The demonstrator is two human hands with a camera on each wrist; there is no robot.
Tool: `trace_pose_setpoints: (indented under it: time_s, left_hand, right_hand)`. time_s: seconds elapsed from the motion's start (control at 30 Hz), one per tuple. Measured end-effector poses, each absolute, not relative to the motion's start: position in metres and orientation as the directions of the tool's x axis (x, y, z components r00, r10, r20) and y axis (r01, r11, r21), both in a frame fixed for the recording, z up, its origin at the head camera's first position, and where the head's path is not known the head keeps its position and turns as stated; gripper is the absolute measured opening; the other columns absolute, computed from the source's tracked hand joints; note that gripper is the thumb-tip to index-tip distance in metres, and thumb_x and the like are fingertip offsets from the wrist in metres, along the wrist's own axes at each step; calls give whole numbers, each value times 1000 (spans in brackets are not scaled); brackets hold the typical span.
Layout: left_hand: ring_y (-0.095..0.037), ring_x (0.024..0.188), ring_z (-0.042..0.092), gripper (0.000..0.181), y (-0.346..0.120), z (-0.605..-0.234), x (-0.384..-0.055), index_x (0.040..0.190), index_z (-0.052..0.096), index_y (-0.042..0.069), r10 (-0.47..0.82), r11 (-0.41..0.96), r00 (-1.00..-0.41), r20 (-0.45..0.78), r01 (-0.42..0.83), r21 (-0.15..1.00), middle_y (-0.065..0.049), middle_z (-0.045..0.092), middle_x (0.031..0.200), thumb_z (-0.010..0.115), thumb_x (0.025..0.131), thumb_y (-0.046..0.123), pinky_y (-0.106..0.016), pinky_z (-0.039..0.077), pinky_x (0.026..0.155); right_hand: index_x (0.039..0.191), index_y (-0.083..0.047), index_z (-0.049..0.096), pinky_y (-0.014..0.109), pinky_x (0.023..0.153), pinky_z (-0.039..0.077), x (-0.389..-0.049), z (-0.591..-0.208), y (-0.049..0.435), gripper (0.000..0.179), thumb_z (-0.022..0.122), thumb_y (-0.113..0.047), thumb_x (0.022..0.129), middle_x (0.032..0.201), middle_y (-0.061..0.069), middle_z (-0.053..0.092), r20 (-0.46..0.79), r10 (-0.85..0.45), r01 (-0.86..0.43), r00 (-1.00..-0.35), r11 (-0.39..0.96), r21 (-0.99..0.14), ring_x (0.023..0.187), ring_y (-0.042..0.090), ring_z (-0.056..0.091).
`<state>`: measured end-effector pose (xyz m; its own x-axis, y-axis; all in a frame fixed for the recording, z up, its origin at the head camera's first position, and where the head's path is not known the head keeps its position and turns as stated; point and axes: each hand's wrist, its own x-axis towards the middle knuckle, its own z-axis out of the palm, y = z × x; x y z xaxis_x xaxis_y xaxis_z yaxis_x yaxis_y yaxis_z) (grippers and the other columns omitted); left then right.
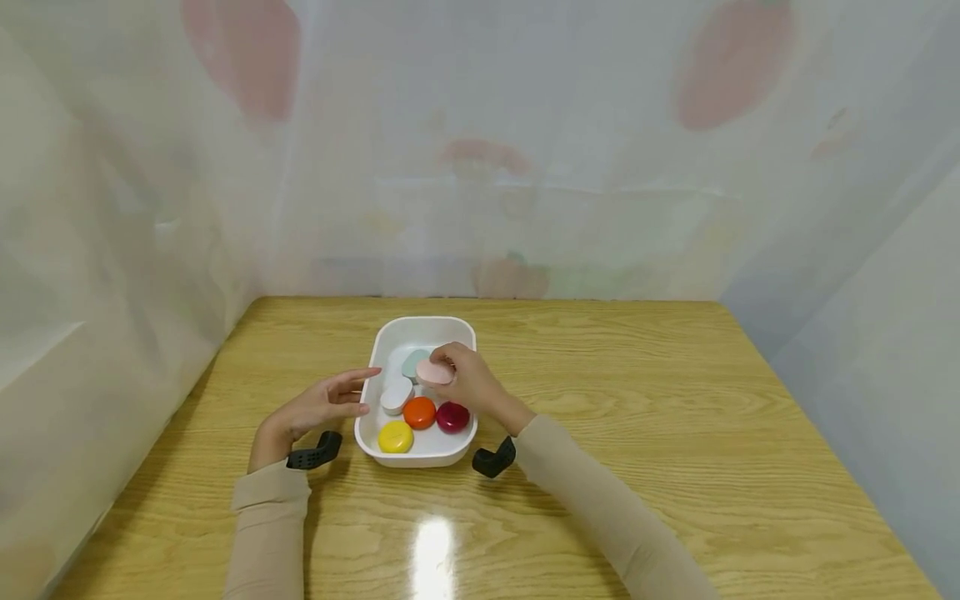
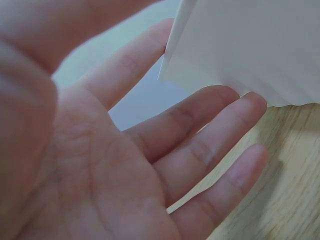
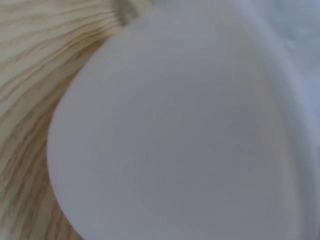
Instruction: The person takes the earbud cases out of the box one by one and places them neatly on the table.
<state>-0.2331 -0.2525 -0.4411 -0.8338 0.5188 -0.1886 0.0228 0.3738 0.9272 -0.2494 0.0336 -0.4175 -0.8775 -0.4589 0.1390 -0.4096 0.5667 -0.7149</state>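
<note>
A white rectangular tray [image 1: 423, 460] with rounded corners holds several smooth, rounded pieces. My right hand [image 1: 476, 385] reaches over its right side and pinches a pale pink oval piece [image 1: 433, 372] between thumb and fingers. Close to that are a pale green piece [image 1: 412, 364] and a white piece [image 1: 397, 397]. Nearer the front lie an orange [image 1: 419, 412], a dark red [image 1: 453, 417] and a yellow round piece [image 1: 395, 437]. My left hand [image 1: 326, 406] is at the tray's left side, its extended fingers touching the wall [image 2: 250, 45]. In the right wrist view, the tray's outer wall [image 3: 175, 135] hides the hand.
The tray stands on a wooden table [image 1: 637, 400]. A patterned, whitish sheet [image 1: 480, 225] hangs behind the table and along its sides. Black wrist mounts [image 1: 495, 458] stick out from both wrists, close to the tray's front corners.
</note>
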Motion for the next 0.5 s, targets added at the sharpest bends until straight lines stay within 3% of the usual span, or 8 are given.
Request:
trace_pose_setpoints:
  time_s: [0.13,0.33,0.5]
  left_hand:
    - [-45,135,40,69,-251,-441,-234,152,28,9,522,378,-834,-181,35,925,-27,34,152,62,94,21,-46,47,106]
    - [-41,134,43,68,-249,-442,-235,152,27,8,524,375,-832,-182,34,926,-27,35,152,61,95,21,-41,49,105]
    - [-42,132,45,68,-252,-442,-232,152,27,7,519,378,-833,-191,23,925,-27,32,153,62,95,21,-41,50,103]
  right_hand:
    - [118,0,59,39,102,51,-252,-420,49,38,72,-1,83,122,16,63,215,-451,-419,-866,420,-805,110,28,60]
    - [122,4,58,35,103,50,-258,-426,78,41,70,1,83,126,23,61,260,-367,-353,-893,214,-911,116,34,59]
    - [125,7,56,21,100,49,-267,-436,103,43,69,3,84,128,27,59,282,-294,-328,-913,117,-938,116,21,60]
